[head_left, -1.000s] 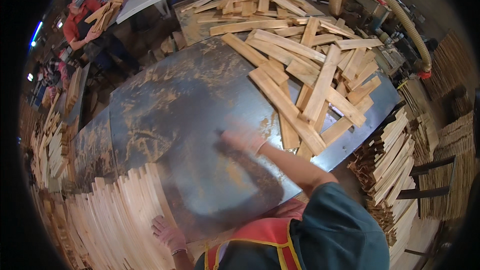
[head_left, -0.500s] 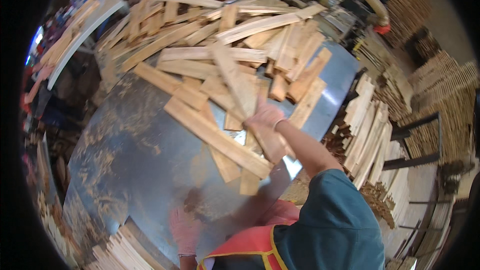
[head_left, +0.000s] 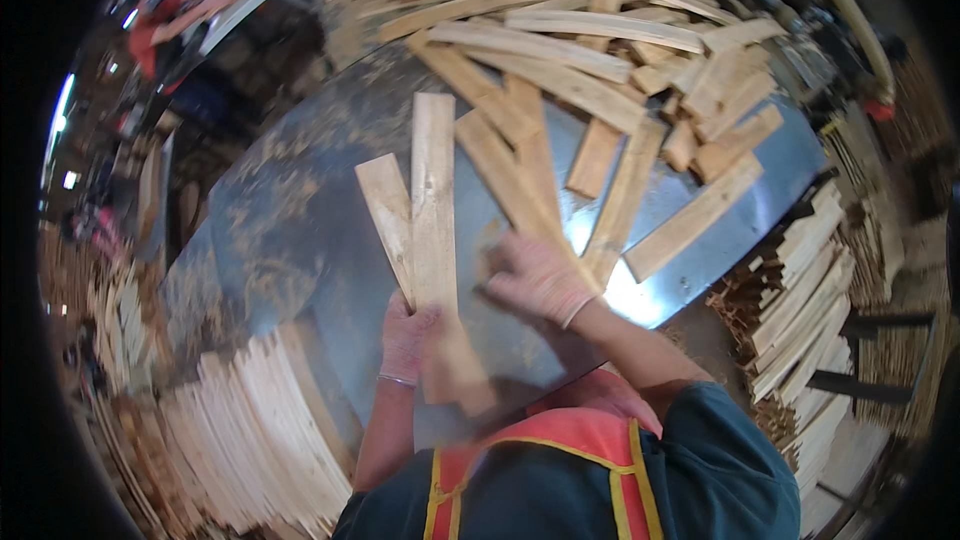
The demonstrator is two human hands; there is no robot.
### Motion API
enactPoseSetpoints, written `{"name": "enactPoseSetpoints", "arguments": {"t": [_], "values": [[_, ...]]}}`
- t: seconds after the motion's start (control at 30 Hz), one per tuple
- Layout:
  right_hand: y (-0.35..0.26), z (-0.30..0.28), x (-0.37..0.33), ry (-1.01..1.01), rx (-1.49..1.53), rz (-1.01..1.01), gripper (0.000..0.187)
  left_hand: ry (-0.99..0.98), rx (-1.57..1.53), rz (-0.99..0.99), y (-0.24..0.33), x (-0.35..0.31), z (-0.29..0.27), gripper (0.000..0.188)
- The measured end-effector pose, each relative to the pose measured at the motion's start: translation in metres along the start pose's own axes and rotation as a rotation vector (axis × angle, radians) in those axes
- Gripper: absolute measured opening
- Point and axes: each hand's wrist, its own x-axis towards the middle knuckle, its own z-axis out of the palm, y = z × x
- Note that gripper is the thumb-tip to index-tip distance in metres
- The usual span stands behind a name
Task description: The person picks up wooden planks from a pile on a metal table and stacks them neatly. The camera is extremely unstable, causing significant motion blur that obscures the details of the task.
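My left hand (head_left: 408, 342), in a pale pink glove, closes around the lower part of a long wooden board (head_left: 433, 190). A shorter wooden board (head_left: 387, 208) fans out to its left from the same grip. Both lie over the grey metal table (head_left: 310, 270). Below the hand, the wood's near end is smeared by motion. My right hand (head_left: 540, 278), gloved too, is beside the near end of a slanting board (head_left: 512, 175); its fingers are blurred, and whether they hold anything cannot be made out.
A loose heap of boards (head_left: 590, 30) covers the table's far side. Stacked boards stand at lower left (head_left: 265, 410) and right (head_left: 800, 290). Sawdust is scattered on the table's left. At upper left, a person in red (head_left: 150, 40) is near another work surface.
My left hand has risen from the near table edge and now holds boards. My right hand has left the board it gripped in the heap. The view has swung left.
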Motion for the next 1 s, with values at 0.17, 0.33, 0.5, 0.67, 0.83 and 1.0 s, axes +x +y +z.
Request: {"name": "enactPoseSetpoints", "arguments": {"t": [0.17,0.33,0.5,0.67,0.83,1.0], "values": [[0.054,0.027,0.019,0.340,-0.628,0.266,0.089,0.514,0.999,-0.010,-0.027,-0.095,-0.116,0.078],[0.027,0.045,0.008,0.186,-0.347,0.571,0.090,0.776,1.192,-0.250,-0.035,-0.186,-0.193,0.095],[-0.022,0.094,-0.020,0.205,0.745,0.411,0.097,0.619,1.616,-0.468,-0.055,-0.206,-0.238,0.104],[-0.069,0.173,-0.030,-0.453,0.447,0.310,0.073,0.681,1.761,-0.304,-0.077,-0.193,-0.251,0.097],[-0.094,0.225,0.005,-0.843,0.006,-0.324,0.054,0.700,1.557,-0.247,-0.056,-0.182,-0.247,0.087],[-0.002,0.111,0.134,-0.397,-0.101,-0.632,0.044,0.540,1.317,-0.184,-0.054,-0.139,-0.178,0.092]]}}
